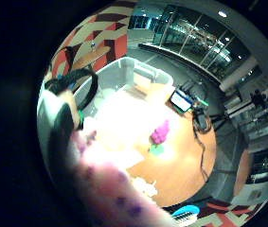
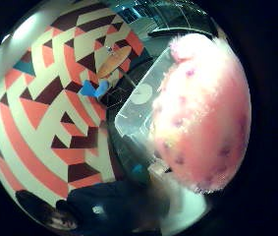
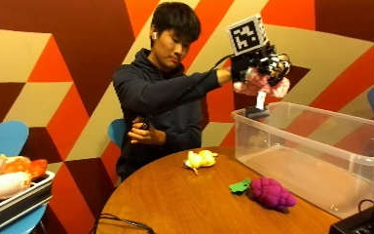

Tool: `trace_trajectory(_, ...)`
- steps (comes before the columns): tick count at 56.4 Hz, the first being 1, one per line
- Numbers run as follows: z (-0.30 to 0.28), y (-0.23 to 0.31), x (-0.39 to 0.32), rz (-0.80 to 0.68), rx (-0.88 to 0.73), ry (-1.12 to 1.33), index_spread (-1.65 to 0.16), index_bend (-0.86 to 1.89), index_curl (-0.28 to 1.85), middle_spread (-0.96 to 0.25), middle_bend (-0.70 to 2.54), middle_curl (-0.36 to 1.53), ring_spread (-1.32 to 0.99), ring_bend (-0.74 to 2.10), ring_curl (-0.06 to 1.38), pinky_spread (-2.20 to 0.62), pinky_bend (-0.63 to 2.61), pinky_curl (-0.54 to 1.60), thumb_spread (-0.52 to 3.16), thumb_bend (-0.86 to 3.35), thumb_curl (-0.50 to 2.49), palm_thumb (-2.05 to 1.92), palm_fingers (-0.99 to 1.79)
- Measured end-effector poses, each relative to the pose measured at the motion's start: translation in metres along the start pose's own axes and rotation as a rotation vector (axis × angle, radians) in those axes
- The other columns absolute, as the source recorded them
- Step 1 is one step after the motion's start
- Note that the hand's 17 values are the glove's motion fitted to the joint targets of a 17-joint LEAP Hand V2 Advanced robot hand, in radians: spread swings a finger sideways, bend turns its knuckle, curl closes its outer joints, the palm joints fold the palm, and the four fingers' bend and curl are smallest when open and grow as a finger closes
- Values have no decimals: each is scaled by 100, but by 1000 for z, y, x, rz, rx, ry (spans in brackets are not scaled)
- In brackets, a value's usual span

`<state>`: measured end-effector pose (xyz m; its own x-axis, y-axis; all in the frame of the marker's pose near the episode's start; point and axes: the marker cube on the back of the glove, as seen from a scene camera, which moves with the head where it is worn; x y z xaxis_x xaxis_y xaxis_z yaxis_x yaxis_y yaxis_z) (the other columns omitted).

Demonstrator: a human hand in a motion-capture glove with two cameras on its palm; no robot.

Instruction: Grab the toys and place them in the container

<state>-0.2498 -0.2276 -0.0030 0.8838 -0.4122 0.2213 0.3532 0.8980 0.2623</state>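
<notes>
In the outside view my gloved right hand point(image 3: 257, 63) is raised above the near corner of the clear plastic container point(image 3: 316, 156) and grips a pink fluffy toy point(image 3: 262, 84), its fingers curled round it. The same pink toy with purple spots point(image 2: 205, 105) fills much of the thumb side palm view, with the container's wall point(image 2: 141, 96) beside it. On the round wooden table point(image 3: 174, 200) lie a yellow plush toy point(image 3: 200, 159) and a purple grape toy with a green leaf point(image 3: 270, 192). The grape toy point(image 1: 160, 133) shows beside the container point(image 1: 124, 75) in the little finger side view.
A tray with several plush toys point(image 3: 9, 183) stands on a blue chair at the left. A black device point(image 3: 362, 222) with cables sits at the table's right front edge. The person's bare hand point(image 3: 138, 134) rests against their body. A monitor point(image 1: 181, 100) stands on the table beyond the container.
</notes>
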Motion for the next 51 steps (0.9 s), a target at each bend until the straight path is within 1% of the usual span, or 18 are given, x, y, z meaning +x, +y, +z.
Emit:
trace_trajectory(3,11,-3,-5,25,-36,19,-45,82,79,-22,127,84,-37,153,70,-44,115,72,6,23,94,62,68)
trace_trajectory(6,21,-2,-7,42,-116,25,-43,69,80,-22,125,84,-37,153,70,-43,121,75,11,21,95,61,50)
trace_trajectory(8,27,1,-6,57,-177,43,-39,51,78,-22,118,83,-37,155,70,-43,127,76,23,18,94,57,29)
trace_trajectory(10,30,4,-4,65,-221,62,-36,38,75,-21,112,81,-36,157,69,-41,126,74,41,14,93,48,18)
trace_trajectory(11,31,6,-2,66,-235,67,-34,28,72,-20,106,78,-35,151,67,-38,124,73,51,10,90,40,-2)
trace_trajectory(12,31,7,-1,66,-243,71,-32,25,71,-18,95,75,-32,142,65,-35,125,74,59,4,86,33,-25)
trace_trajectory(15,28,11,7,77,-242,76,-29,17,63,-12,73,67,-22,113,58,-24,123,69,74,-3,78,22,-46)
trace_trajectory(16,26,12,10,82,-237,77,-29,17,61,-11,68,65,-19,103,55,-21,121,68,78,-4,76,19,-48)
trace_trajectory(19,18,20,17,70,-225,70,-27,15,56,-7,57,59,-14,86,48,-14,114,63,89,-4,70,15,-42)
trace_trajectory(25,-1,54,46,56,-242,127,-25,15,52,-3,42,53,-8,63,38,-6,101,56,104,-2,62,12,-29)
trace_trajectory(29,-7,85,72,84,-309,200,-24,15,50,-1,37,50,-5,54,35,-2,94,52,111,-2,57,12,-22)
trace_trajectory(33,-5,115,89,106,-412,210,-23,13,47,0,33,48,-4,46,32,0,90,49,116,-2,54,12,-19)
trace_trajectory(39,16,160,114,122,-546,234,-23,13,44,1,26,46,-2,36,29,2,86,46,121,-2,49,11,-18)
trace_trajectory(51,89,213,138,131,-641,215,-21,11,37,3,18,42,0,23,26,4,79,42,124,-2,43,11,-16)
